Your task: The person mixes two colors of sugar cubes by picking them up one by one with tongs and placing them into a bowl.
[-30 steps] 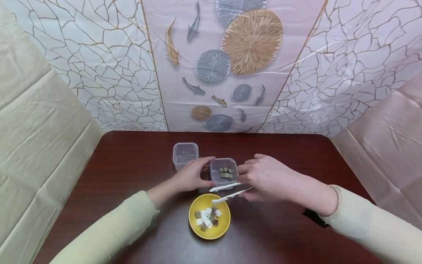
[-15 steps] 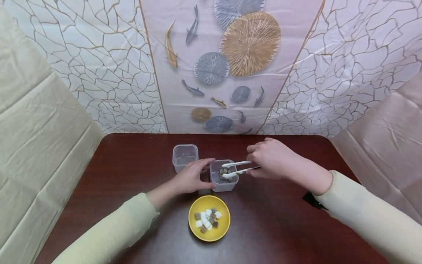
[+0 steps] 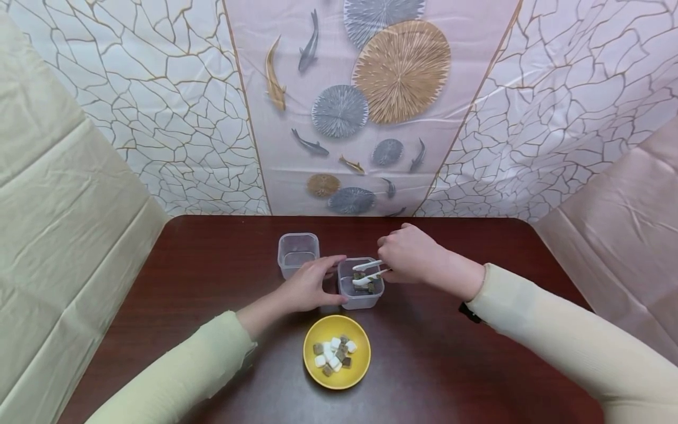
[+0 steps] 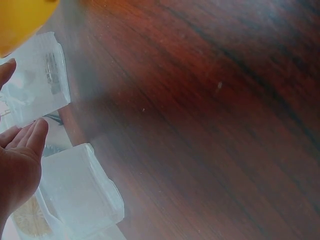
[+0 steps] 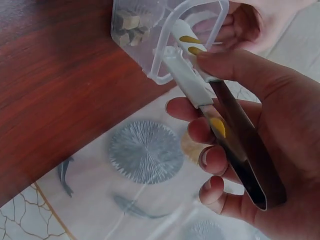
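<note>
A clear plastic container (image 3: 360,302) stands on the table, with several small grey-brown cubes (image 5: 128,20) inside. My left hand (image 3: 307,285) holds it at its left side, thumb at the near corner and fingers at the far one. My right hand (image 3: 410,253) comes from the right and grips a pair of tongs (image 5: 187,80) with white tips and metal arms. In the head view the tips reach into the container, over the cubes and slightly apart. Part of the cubes is hidden behind the tips.
A second clear container (image 3: 298,258) stands behind and left of my left hand. Nearer to me sits a yellow bowl (image 3: 336,383) holding white cubes (image 3: 335,343) and brown cubes (image 3: 328,371). A patterned cloth (image 3: 339,112) rises behind the dark red table (image 3: 212,247).
My right hand has carried the tongs from above the yellow bowl up into the container, shifting left over the last half second. The left hand stays at the container.
</note>
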The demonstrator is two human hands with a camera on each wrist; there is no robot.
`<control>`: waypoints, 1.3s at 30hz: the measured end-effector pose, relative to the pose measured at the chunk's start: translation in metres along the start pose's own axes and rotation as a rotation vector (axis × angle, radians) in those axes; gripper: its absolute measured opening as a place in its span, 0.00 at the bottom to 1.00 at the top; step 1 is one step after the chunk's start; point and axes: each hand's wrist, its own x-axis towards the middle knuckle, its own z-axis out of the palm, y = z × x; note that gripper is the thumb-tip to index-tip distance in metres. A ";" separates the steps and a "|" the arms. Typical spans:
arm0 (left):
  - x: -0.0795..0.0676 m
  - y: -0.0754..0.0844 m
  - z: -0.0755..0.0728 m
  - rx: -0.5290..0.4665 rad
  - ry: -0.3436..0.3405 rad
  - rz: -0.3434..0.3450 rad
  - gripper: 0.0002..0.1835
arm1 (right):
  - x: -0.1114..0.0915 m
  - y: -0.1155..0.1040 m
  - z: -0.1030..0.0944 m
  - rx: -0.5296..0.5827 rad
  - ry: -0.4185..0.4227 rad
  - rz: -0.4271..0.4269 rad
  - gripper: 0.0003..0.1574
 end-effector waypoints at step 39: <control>0.000 0.000 0.000 -0.031 -0.011 -0.004 0.47 | 0.023 -0.013 0.005 0.051 -0.133 0.045 0.20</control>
